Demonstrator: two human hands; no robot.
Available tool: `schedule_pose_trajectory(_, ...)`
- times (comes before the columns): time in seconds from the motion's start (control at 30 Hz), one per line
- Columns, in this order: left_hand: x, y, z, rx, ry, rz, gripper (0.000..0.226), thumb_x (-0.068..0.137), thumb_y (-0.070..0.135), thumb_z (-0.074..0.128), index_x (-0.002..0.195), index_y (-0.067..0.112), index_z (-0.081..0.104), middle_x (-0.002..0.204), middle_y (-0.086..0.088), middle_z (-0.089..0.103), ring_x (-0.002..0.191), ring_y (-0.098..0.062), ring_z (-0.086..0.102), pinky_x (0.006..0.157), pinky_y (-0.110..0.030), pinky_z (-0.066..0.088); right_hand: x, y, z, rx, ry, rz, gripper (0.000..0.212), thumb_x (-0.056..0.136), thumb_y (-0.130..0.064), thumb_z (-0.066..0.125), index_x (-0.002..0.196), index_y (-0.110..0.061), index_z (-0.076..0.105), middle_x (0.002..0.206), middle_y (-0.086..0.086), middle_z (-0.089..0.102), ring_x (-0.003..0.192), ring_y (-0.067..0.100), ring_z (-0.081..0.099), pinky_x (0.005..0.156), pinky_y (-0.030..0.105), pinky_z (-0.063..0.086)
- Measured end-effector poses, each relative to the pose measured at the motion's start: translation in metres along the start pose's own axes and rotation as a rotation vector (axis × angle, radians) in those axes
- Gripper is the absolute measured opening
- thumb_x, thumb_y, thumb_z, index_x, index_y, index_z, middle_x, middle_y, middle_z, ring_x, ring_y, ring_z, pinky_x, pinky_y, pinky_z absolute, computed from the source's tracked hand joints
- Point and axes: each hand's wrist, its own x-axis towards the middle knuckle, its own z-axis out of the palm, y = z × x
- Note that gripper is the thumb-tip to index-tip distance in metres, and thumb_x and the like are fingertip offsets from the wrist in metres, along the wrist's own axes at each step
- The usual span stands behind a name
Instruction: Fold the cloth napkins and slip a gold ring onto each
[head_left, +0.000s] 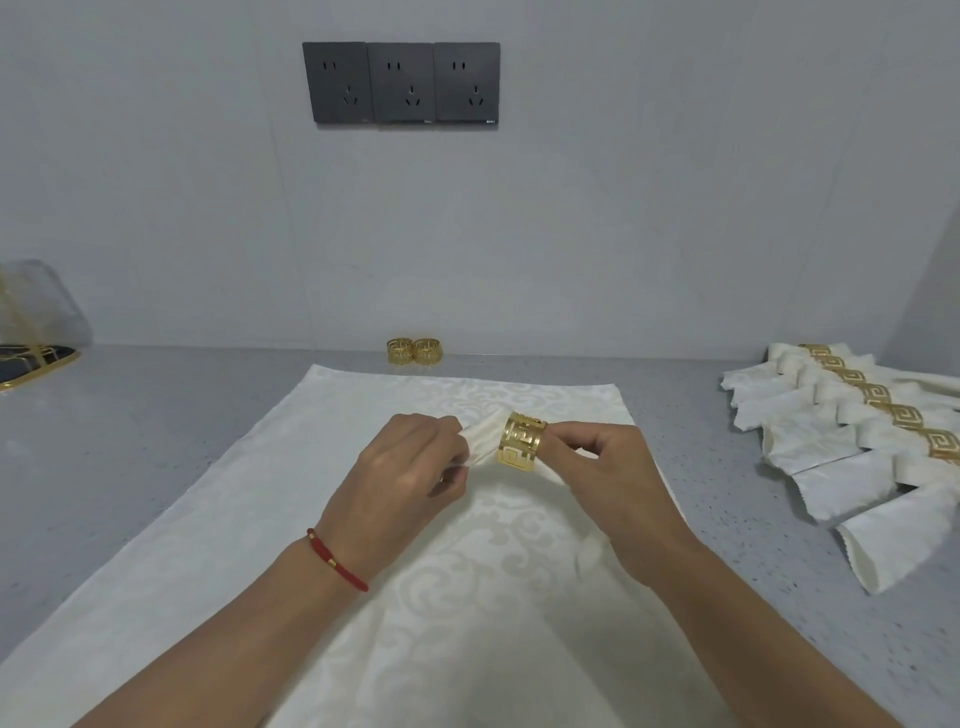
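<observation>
Two hands meet above the flat cream cloth (363, 519) spread on the grey counter (130, 441). The left hand (410, 467) pinches the free end of a rolled napkin (483, 439), fingers curled round the fabric. The right hand (613, 467) grips the gold ring (522, 441) between thumb and fingertips, the ring already threaded over the roll.

The napkin's long axis runs left to right, from one hand to the other, tilted slightly. The ring's bore lies along that axis, and the ring sits just beside the right hand's fingers, on their left. The rest of the roll appears to pass under the right palm, though the hand hides most of it.

Judged step: seating the ring toward the napkin's middle. The coming move would turn on sliding the ring along the roll while the left hand holds the end taut; the right hand is the nearer one.

Two spare rings (414, 352) stand touching each other at the wall. Several finished napkins (831, 441), each ringed, lie overlapping in a row at the right.
</observation>
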Motion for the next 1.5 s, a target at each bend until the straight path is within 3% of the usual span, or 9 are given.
schedule_pose_trajectory(0.1, 0.0, 0.001, 0.0, -0.002, -0.014, 0.054, 0.013, 0.075, -0.008, 0.061, 0.072, 0.004, 0.064, 0.079, -0.003, 0.063, 0.074, -0.022, 0.055, 0.072, -0.029, 0.046, -0.002, -0.002, -0.003, 0.145, -0.058, 0.122, 0.024, 0.086, -0.024, 0.08, 0.071, -0.006, 0.075, 0.052, -0.014, 0.045, 0.042, 0.003, 0.039, 0.048, 0.011, 0.032)
schedule_pose_trajectory(0.2, 0.0, 0.002, 0.001, -0.024, -0.038, 0.054, 0.013, 0.074, -0.009, 0.062, 0.074, 0.004, 0.064, 0.081, -0.002, 0.062, 0.076, -0.021, 0.053, 0.075, -0.025, 0.044, -0.002, 0.0, -0.005, 0.152, -0.042, 0.139, 0.051, 0.08, -0.027, 0.085, 0.091, 0.018, 0.064, 0.063, 0.001, 0.029, 0.049, 0.007, 0.024, 0.046, 0.015, 0.026)
schedule_pose_trajectory(0.37, 0.001, 0.006, -0.001, -0.03, -0.046, 0.09, 0.017, 0.084, -0.005, 0.052, 0.075, 0.003, 0.064, 0.081, -0.003, 0.062, 0.078, -0.021, 0.051, 0.075, -0.024, 0.042, -0.005, -0.004, -0.005, 0.116, -0.074, 0.19, 0.026, 0.081, -0.04, 0.083, 0.076, -0.014, 0.081, 0.067, -0.003, 0.021, 0.061, 0.016, 0.018, 0.062, 0.035, 0.018)
schedule_pose_trajectory(0.57, 0.001, 0.006, -0.002, -0.052, -0.023, 0.127, 0.013, 0.08, -0.008, 0.058, 0.075, 0.002, 0.066, 0.083, -0.004, 0.064, 0.076, -0.022, 0.053, 0.074, -0.025, 0.043, -0.005, -0.004, -0.005, 0.202, -0.081, 0.234, 0.015, 0.078, -0.031, 0.085, 0.084, -0.018, 0.084, 0.065, -0.012, 0.06, 0.052, 0.0, 0.049, 0.051, 0.013, 0.039)
schedule_pose_trajectory(0.73, -0.001, 0.0, 0.003, -0.159, -0.134, -0.005, 0.017, 0.073, -0.003, 0.072, 0.083, 0.007, 0.063, 0.087, 0.002, 0.062, 0.077, -0.021, 0.059, 0.069, -0.031, 0.05, -0.005, -0.002, -0.003, 0.262, -0.021, 0.153, 0.019, 0.079, -0.017, 0.085, 0.083, 0.0, 0.08, 0.055, -0.011, 0.055, 0.044, -0.001, 0.049, 0.047, 0.009, 0.039)
schedule_pose_trajectory(0.93, 0.008, 0.006, -0.005, -0.551, -0.436, -0.343, 0.061, 0.09, 0.048, 0.065, 0.144, 0.035, 0.039, 0.132, 0.026, 0.05, 0.125, -0.001, 0.047, 0.098, -0.022, 0.043, -0.005, -0.002, 0.005, 0.097, -0.069, 0.035, 0.016, 0.08, -0.027, 0.085, 0.08, -0.011, 0.082, 0.085, 0.009, 0.077, 0.081, 0.024, 0.071, 0.081, 0.034, 0.054)
schedule_pose_trajectory(1.1, 0.014, 0.01, -0.009, -0.753, -0.471, -0.459, 0.026, 0.096, 0.035, 0.061, 0.121, 0.03, 0.068, 0.116, 0.014, 0.069, 0.114, -0.012, 0.059, 0.095, -0.026, 0.045, -0.011, -0.007, 0.012, 0.016, -0.122, -0.006, 0.005, 0.082, -0.026, 0.082, 0.078, -0.024, 0.084, 0.092, 0.007, 0.077, 0.095, 0.019, 0.071, 0.091, 0.036, 0.053)
schedule_pose_trajectory(1.4, 0.017, 0.002, -0.016, -0.976, -0.441, -0.653, 0.02, 0.098, 0.025, 0.062, 0.116, 0.019, 0.068, 0.116, 0.002, 0.07, 0.111, -0.018, 0.064, 0.099, -0.052, 0.047, -0.012, -0.011, 0.006, 0.182, -0.095, 0.028, 0.006, 0.085, -0.014, 0.078, 0.085, -0.015, 0.084, 0.094, 0.003, 0.08, 0.095, 0.017, 0.076, 0.093, 0.04, 0.056)
schedule_pose_trajectory(1.5, 0.014, -0.003, -0.017, -1.0, -0.437, -0.683, 0.023, 0.096, 0.024, 0.065, 0.118, 0.02, 0.068, 0.117, 0.002, 0.069, 0.113, -0.017, 0.063, 0.098, -0.048, 0.049, -0.012, -0.012, 0.005, 0.22, -0.083, 0.001, 0.011, 0.087, -0.01, 0.076, 0.082, -0.015, 0.084, 0.075, -0.007, 0.077, 0.068, 0.003, 0.072, 0.066, 0.026, 0.058)
